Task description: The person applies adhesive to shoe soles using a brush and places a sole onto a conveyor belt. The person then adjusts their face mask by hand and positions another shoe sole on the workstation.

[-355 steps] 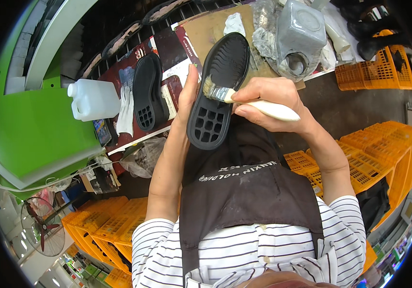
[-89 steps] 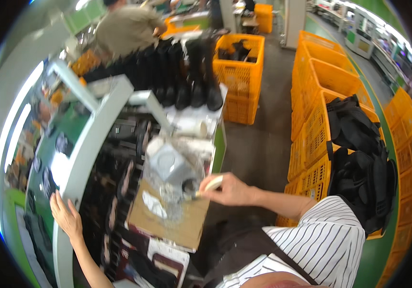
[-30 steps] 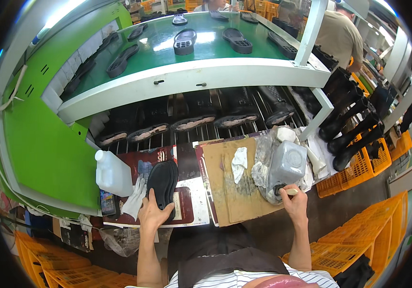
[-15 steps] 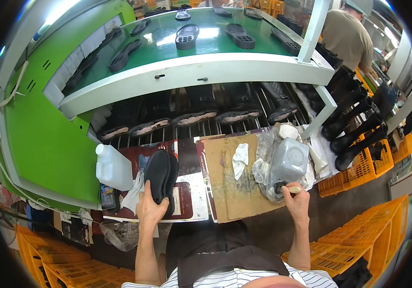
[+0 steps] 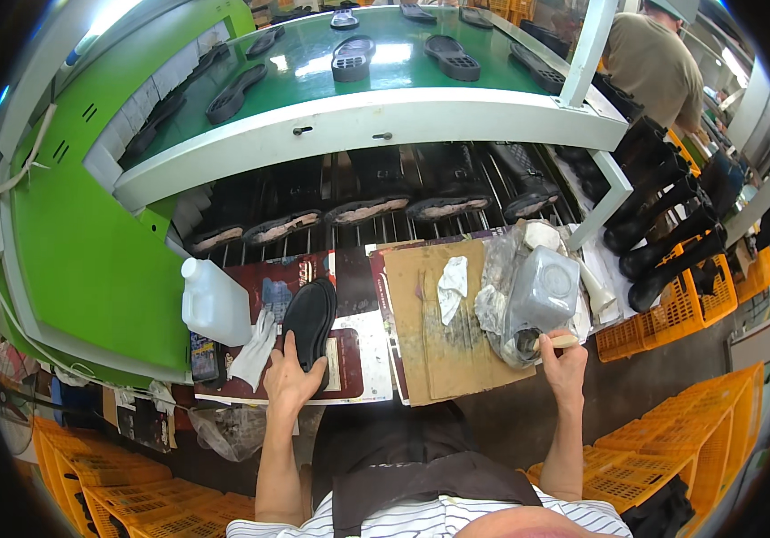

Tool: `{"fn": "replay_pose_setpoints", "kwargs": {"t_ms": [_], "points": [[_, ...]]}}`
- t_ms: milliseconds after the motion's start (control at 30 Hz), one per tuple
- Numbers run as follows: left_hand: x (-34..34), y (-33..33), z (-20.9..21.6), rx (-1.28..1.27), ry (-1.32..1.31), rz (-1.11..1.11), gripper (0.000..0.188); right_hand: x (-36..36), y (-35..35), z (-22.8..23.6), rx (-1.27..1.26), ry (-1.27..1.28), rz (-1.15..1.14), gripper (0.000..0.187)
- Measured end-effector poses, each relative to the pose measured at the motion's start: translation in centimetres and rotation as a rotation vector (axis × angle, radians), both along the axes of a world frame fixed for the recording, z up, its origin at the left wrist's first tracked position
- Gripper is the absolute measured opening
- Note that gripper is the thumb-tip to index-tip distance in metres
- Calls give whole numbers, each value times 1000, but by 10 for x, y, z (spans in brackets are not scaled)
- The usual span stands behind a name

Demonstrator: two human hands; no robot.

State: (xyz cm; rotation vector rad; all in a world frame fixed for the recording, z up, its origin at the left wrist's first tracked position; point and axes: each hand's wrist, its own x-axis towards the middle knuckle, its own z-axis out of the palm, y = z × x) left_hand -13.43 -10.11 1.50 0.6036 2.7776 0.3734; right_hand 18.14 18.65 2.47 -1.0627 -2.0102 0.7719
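Hands at a sole-gluing bench

Left hand (image 5: 289, 381) grasps the flat black rubber shoe sole (image 5: 308, 325) at its 12 o'clock; right hand (image 5: 564, 368) grips a pale-handled brush (image 5: 548, 342) dipped in the cut-open translucent plastic jug (image 5: 542, 296).

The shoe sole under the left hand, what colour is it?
Black, in the head view: shoe sole.

Green two-tier conveyor bench (image 5: 89, 260), stacked orange crates (image 5: 672, 439) on a dark floor (image 5: 636, 377)
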Motion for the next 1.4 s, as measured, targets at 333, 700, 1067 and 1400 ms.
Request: {"fn": "replay_pose_setpoints", "kwargs": {"t_ms": [333,700,1067,1400], "points": [[3,-4,-1,54,17,11,84,-1,15,33,-235,-194,210,18],[1,-5,-2,54,9,-4,84,-15,27,23,-235,-195,120,23],[1,-3,3,64,-16,15,85,-15,21,8,9,-329,-47,28],[2,-5,1,78,-2,-2,84,5,-23,43,-107,-121,-58,23]]}}
